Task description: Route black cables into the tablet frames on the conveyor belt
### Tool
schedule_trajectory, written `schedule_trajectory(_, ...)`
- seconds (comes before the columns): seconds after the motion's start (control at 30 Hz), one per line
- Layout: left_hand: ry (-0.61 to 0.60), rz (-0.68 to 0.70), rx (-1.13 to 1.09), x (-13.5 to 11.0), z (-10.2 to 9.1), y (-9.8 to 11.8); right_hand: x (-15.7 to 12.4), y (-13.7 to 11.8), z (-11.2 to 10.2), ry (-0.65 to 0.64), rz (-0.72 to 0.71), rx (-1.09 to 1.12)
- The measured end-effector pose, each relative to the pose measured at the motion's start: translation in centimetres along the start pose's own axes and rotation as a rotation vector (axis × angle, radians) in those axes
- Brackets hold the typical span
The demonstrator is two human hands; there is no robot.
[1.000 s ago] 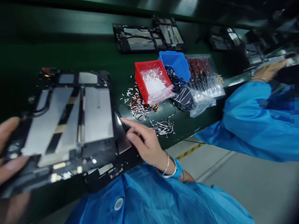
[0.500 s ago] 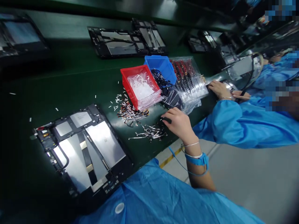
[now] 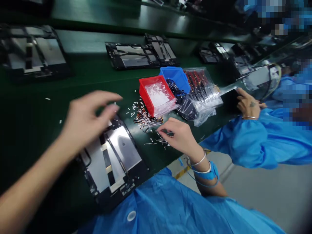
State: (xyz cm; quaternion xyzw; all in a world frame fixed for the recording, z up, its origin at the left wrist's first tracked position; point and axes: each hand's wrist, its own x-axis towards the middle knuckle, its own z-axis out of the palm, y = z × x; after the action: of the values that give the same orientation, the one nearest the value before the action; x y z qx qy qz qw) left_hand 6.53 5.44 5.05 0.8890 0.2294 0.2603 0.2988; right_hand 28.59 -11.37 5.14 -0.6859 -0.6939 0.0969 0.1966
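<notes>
Cable bits [image 3: 161, 140] under rt hand [image 3: 179, 136].

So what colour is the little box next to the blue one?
Red. The box shows best in the head view, beside the blue bin.

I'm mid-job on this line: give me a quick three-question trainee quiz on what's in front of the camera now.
1. True or false: the red bin stands beside the blue bin.
2. What is the right hand nearest to: A the loose small parts, B the far opened tablet, C the bagged red strips?
3. Fill in: the left hand hovers over the near opened ____.

Key: 1 true. 2 A. 3 tablet.
</notes>
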Motion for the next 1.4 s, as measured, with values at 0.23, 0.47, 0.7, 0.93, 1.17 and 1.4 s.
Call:
schedule_trajectory(0.23, -0.307, -0.311, -0.376, -2.5, 4.5, 3.8, 3.5, -3.6, 0.6, -0.043, -0.315, -0.040)
schedule_trajectory(0.47, -0.177, -0.654, -1.042, -2.2, 3.9, 3.1, 4.0, -5.3, 1.5, 0.493, -0.204, -0.228)
schedule_trajectory(0.7, -0.067, -0.530, -0.943, -2.7, 3.6, 3.1, 4.4, -5.9, 2.6, 0.437, -0.208, -0.050)
schedule_trajectory(0.93, -0.109, -0.446, -0.686, -2.3, 3.1, 2.3, 5.4, -5.3, 2.8, 0.404, -0.241, -0.078)
schedule_trajectory(1.17, -0.156, -0.649, -1.157, -2.2, 4.1, 1.4, 6.0, -4.5, 3.1, 0.636, -0.271, -0.162)
schedule_trajectory(1.4, -0.145, -0.686, -1.214, -2.4, 3.8, 2.4, 6.0, -4.6, 4.4, 0.599, -0.349, -0.260)
